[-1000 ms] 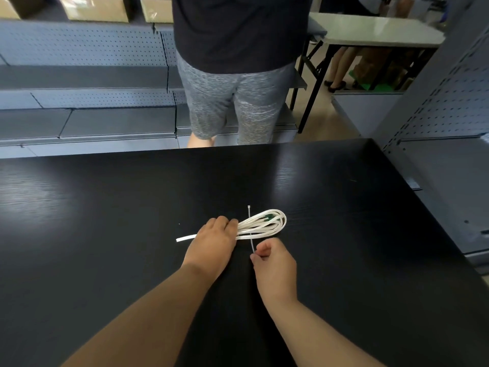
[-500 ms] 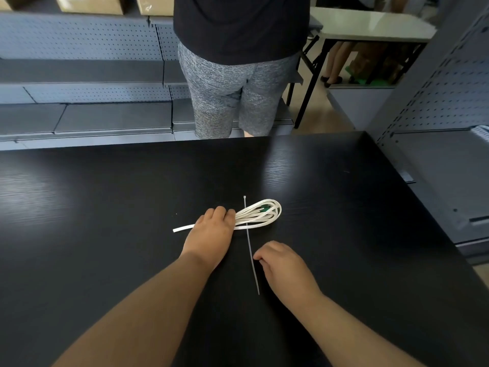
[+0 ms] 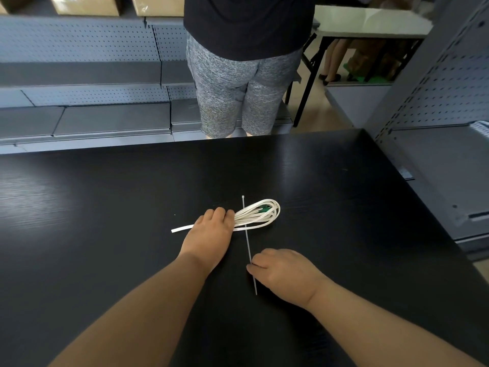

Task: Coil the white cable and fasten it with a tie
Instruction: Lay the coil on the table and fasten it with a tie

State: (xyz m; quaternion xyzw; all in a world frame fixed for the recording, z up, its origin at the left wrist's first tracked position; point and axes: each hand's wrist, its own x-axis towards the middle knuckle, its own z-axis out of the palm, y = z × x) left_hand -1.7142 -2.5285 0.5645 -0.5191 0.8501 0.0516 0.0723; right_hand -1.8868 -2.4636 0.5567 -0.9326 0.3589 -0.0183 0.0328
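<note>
The white cable (image 3: 260, 214) lies coiled in a flat oval bundle on the black table (image 3: 344, 207), with a green part showing inside the loops. One loose end (image 3: 181, 229) sticks out to the left. My left hand (image 3: 209, 234) rests palm down on the left part of the bundle, fingers straight, pressing it to the table. A thin white cable tie (image 3: 248, 242) lies across the bundle, running from beyond it toward me. My right hand (image 3: 284, 272) sits at the tie's near part, its curled fingertips on the strip; its thumb is hidden.
A person in a black top and grey shorts (image 3: 238, 88) stands at the table's far edge. Grey perforated shelving (image 3: 79, 75) runs behind and another unit (image 3: 444, 128) stands to the right. A folding table (image 3: 370, 22) is at the back right.
My right hand drew back toward me from the bundle, and the tie now reaches much farther toward me. In the last half second its fingertips closed onto the strip. The left hand stayed put.
</note>
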